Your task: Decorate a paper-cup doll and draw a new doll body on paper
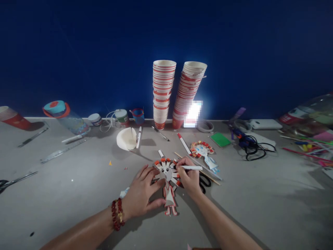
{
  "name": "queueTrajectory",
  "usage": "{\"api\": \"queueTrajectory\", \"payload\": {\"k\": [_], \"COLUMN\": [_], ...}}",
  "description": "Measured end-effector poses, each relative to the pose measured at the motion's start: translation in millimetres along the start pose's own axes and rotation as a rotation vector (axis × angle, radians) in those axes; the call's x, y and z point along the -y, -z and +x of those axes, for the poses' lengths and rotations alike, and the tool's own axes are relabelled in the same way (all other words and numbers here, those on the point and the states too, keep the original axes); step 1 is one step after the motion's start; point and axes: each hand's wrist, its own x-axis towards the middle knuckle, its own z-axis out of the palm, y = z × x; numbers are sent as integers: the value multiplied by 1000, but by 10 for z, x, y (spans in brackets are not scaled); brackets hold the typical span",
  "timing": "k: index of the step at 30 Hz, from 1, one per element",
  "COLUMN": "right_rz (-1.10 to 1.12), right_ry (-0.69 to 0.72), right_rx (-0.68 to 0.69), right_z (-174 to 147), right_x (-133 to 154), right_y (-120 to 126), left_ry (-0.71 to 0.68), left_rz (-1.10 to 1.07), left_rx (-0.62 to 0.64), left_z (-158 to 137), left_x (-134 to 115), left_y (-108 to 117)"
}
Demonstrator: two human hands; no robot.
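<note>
The right hand [187,175] pinches a white marker [193,168], left hand [140,192] spread on a red-trimmed paper doll [169,198], a bottle label [291,114] blurred

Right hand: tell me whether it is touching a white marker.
Touching. The head view shows the right hand gripping a white marker, with the thumb and fingers closed around it and the barrel jutting out to the right.

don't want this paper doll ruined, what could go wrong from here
The white marker in the right hand could slip and leave a stray mark on the paper doll. The left hand, laid over some of its strips, might bend them. Behind, the leaning cup stack could topple if bumped.
</note>
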Motion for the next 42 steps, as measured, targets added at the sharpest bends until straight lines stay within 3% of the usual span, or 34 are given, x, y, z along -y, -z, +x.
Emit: {"api": "queueTrajectory", "payload": {"k": [19, 34, 42], "right_rz": [68, 111, 83], "right_ry": [13, -82, -34], "right_rx": [32, -15, 81], "right_z": [-62, -43, -54], "right_x": [142, 156, 170], "right_y": [61, 79, 31], "left_ry": [-12, -5, -16], "left_rz": [0, 2, 6], "left_rx": [-32, -10, -20], "left_z": [-18, -18, -12], "left_x": [23, -1, 8], "left_y": [-28, -9, -19]}}
